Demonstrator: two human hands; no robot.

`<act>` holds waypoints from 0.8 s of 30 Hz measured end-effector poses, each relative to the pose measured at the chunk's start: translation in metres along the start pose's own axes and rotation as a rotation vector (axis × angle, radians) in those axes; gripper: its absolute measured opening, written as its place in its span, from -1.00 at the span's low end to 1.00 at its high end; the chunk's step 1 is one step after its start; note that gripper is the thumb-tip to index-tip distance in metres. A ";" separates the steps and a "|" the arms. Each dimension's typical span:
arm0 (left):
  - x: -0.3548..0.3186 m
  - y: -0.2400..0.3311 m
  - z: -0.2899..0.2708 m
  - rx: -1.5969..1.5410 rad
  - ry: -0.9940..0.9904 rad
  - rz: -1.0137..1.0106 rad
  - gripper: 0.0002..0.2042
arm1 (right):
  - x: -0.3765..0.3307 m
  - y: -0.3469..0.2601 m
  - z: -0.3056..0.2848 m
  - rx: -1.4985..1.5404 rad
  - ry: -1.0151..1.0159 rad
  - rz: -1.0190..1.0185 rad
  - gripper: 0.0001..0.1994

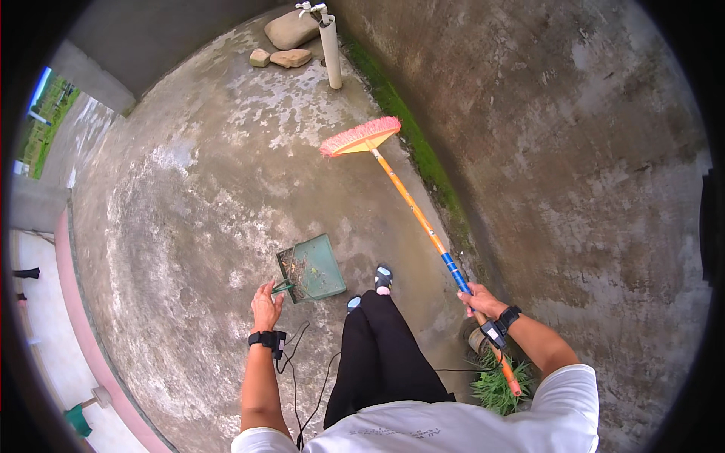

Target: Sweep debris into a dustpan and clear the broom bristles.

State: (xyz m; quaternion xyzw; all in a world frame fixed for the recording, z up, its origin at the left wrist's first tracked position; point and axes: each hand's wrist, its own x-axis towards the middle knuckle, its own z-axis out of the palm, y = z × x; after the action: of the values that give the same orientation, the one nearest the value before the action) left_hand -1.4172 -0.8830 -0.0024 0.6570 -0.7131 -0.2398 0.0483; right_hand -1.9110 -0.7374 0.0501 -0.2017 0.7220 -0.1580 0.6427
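Note:
My right hand is wrapped round the handle of a broom, near a blue section of its orange pole. The broom stretches forward and to the left, its pink bristles pointing away from me beside the wall. At the left, my left hand has its fingers curled at the green handle of a dustpan. Dry leaves and bits of debris lie in the pan, mostly along its left side. My fingers partly hide the grip there.
A tall wall with green moss at its foot rises on the right. A leafy plant stands close by my right arm. Ahead are a pipe with a tap and several stones. Black cables hang near my left arm.

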 end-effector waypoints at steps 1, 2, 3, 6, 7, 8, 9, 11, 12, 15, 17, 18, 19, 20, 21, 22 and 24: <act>0.000 -0.007 0.007 0.030 -0.018 -0.008 -0.60 | 0.011 -0.009 0.007 -0.007 0.047 -0.042 -0.81; 0.000 -0.009 0.011 0.035 -0.020 0.009 -0.62 | 0.021 -0.017 0.009 -0.014 0.096 -0.079 -0.81; 0.002 -0.012 0.015 0.012 -0.007 -0.013 -0.62 | 0.043 -0.025 0.011 -0.021 0.088 -0.085 -0.81; 0.012 0.005 0.017 0.006 -0.016 -0.028 -0.66 | 0.108 -0.057 0.017 -0.254 0.279 -0.261 -0.82; 0.009 0.010 0.015 0.034 -0.025 -0.030 -0.68 | 0.126 -0.082 0.023 -0.231 0.306 -0.239 -0.79; 0.012 0.013 0.015 0.030 -0.030 -0.039 -0.68 | 0.159 -0.094 0.018 -0.280 0.323 -0.322 -0.78; 0.016 0.012 0.016 0.026 -0.065 -0.012 -0.71 | 0.192 -0.106 0.013 -0.326 0.340 -0.405 -0.77; 0.012 0.008 0.020 0.028 -0.043 0.009 -0.80 | 0.235 -0.145 0.022 -0.354 0.377 -0.459 -0.76; 0.014 0.009 0.020 0.030 -0.050 -0.005 -0.80 | 0.250 -0.164 0.027 -0.348 0.366 -0.443 -0.77; 0.022 0.023 0.012 -0.087 -0.150 -0.030 -0.84 | 0.281 -0.199 0.021 -0.251 0.278 -0.366 -0.82; 0.025 0.030 0.007 -0.071 -0.170 -0.032 -0.83 | 0.292 -0.204 0.019 -0.155 0.198 -0.303 -0.86; 0.026 0.033 0.008 -0.057 -0.182 -0.020 -0.81 | 0.294 -0.203 0.014 -0.158 0.157 -0.329 -0.89; 0.026 0.036 0.007 -0.070 -0.147 0.013 -0.79 | 0.293 -0.203 0.013 -0.160 0.110 -0.356 -0.89; 0.029 0.037 0.008 -0.070 -0.156 0.006 -0.79 | 0.288 -0.198 0.010 -0.161 0.104 -0.346 -0.89; 0.034 0.038 0.009 -0.099 -0.205 -0.060 -0.79 | 0.280 -0.191 0.006 -0.167 0.075 -0.302 -0.86; 0.037 0.040 0.007 -0.128 -0.254 -0.128 -0.78 | 0.266 -0.185 0.003 -0.173 0.044 -0.258 -0.83; 0.041 0.045 0.004 -0.172 -0.297 -0.208 -0.77 | 0.235 -0.157 -0.004 -0.191 -0.005 -0.177 -0.79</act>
State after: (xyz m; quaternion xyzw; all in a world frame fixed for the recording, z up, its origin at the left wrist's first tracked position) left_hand -1.4656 -0.9206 0.0027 0.6782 -0.6175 -0.3976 -0.0265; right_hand -1.9227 -0.9901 -0.0757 -0.3252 0.7116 -0.1440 0.6059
